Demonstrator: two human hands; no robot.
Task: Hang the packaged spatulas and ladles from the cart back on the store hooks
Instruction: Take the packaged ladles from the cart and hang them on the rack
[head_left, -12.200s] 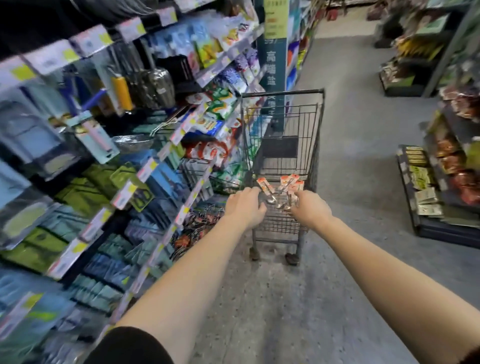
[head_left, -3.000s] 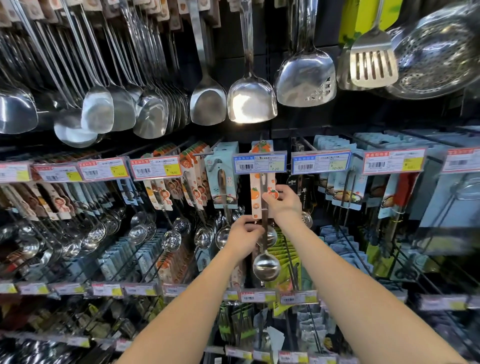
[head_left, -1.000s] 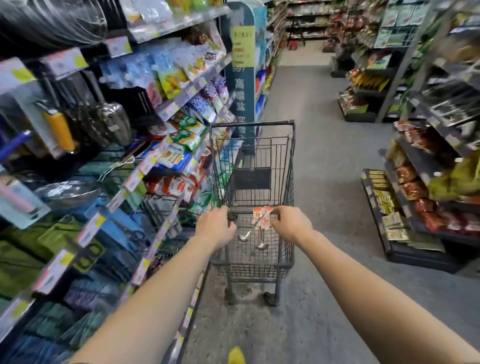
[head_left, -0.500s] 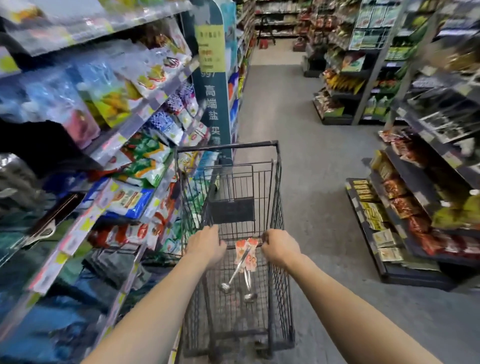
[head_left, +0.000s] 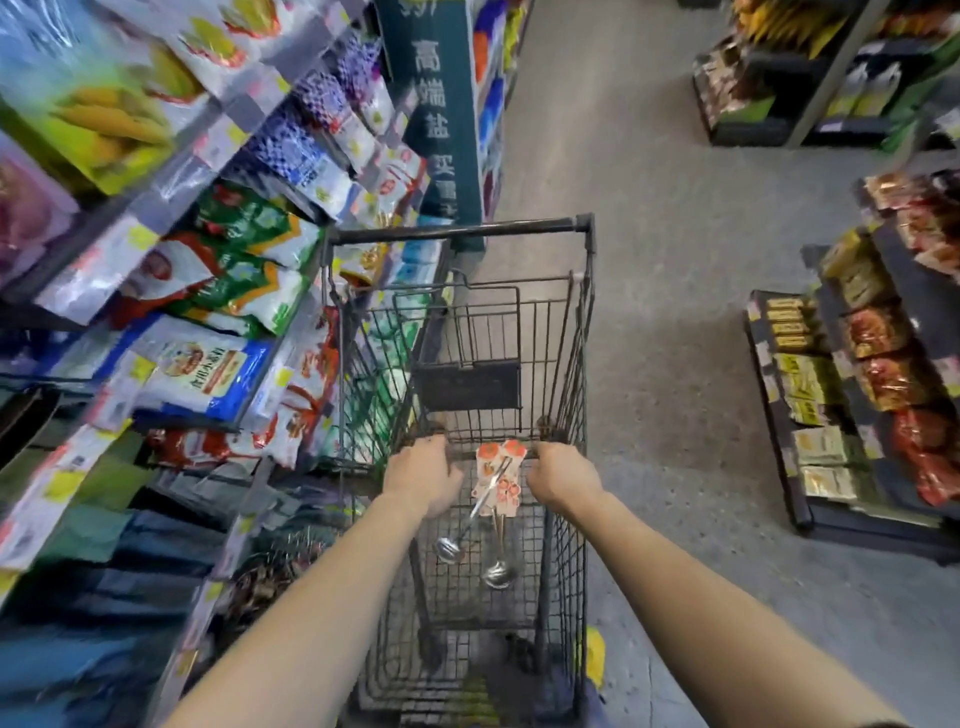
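Ladles lay in the cart between both hands, cards pointing away, bowls toward the person. The right hand sat just beside the cards, nearer than the left hand. I could not tell whether either gripped anything.

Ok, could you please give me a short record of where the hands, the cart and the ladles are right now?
left hand: grips the near rim of the cart
right hand: grips the same rim, further right
packaged ladles: two, cards up at the rim between the hands, bowls lower
left of cart: bagged goods on shelves
right of aisle: packets on low shelves
store hooks: not in view
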